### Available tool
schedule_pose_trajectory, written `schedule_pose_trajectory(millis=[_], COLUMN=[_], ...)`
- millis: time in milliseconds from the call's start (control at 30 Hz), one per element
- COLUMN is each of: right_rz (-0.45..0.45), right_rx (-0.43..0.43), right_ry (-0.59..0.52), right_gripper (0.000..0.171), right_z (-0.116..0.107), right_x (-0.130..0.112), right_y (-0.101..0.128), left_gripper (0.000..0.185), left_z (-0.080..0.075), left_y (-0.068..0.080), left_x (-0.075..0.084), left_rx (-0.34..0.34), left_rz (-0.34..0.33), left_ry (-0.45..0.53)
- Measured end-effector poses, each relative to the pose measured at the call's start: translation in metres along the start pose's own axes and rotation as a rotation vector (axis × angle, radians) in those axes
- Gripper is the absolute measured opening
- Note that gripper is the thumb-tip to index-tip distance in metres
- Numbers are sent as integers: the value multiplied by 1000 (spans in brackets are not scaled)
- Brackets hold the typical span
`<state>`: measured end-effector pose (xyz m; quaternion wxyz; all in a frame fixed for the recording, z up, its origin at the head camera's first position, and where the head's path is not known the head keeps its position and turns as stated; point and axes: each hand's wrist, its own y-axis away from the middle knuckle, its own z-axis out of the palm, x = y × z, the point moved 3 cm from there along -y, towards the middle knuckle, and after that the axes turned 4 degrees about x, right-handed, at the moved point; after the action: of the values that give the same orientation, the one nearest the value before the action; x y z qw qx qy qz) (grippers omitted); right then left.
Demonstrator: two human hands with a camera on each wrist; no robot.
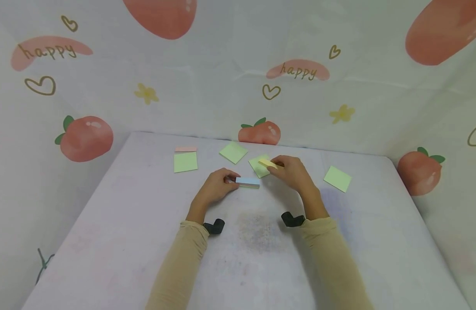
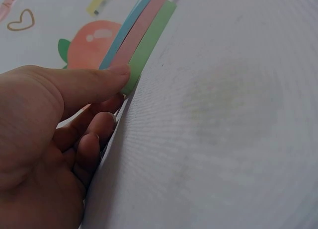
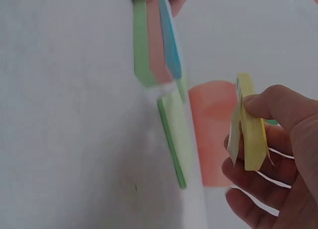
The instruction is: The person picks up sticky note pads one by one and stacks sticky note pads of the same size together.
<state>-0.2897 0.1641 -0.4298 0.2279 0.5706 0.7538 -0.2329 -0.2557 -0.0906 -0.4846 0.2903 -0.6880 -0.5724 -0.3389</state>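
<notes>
My left hand (image 1: 218, 185) holds one end of a striped pad of sticky notes (image 1: 247, 182) against the white table (image 1: 144, 241); its blue, pink and green layers show under my thumb in the left wrist view (image 2: 141, 35). The same pad (image 3: 154, 40) appears at the top of the right wrist view. My right hand (image 1: 290, 171) pinches a small yellow sticky-note pad (image 1: 268, 163) just above the table, with a sheet peeling from it (image 3: 251, 124). Under it lies a green note (image 1: 259, 165), also seen as a green pad (image 3: 176, 134).
Other green notes lie on the table: one at the back left (image 1: 185, 162) below a pink strip (image 1: 185, 149), one at the back middle (image 1: 233, 152), one at the right (image 1: 337, 178). A printed cloth backdrop (image 1: 222, 86) rises behind the table.
</notes>
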Motion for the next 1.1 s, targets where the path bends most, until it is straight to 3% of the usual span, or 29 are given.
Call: schedule_pose_trajectory(millis=[400, 833, 1100], right_rz=[-59, -106, -120], right_rx=[45, 36, 18], right_ry=[-109, -111, -89], right_gripper=[28, 27, 28], right_z=[23, 37, 42], right_x=[-20, -27, -30], right_y=[11, 16, 17], left_gripper=[25, 26, 30], left_z=[1, 1, 0], left_y=[-2, -1, -2], left_x=[0, -4, -4], left_rx=[0, -6, -8], left_rz=[8, -19, 1], left_ry=[10, 9, 14])
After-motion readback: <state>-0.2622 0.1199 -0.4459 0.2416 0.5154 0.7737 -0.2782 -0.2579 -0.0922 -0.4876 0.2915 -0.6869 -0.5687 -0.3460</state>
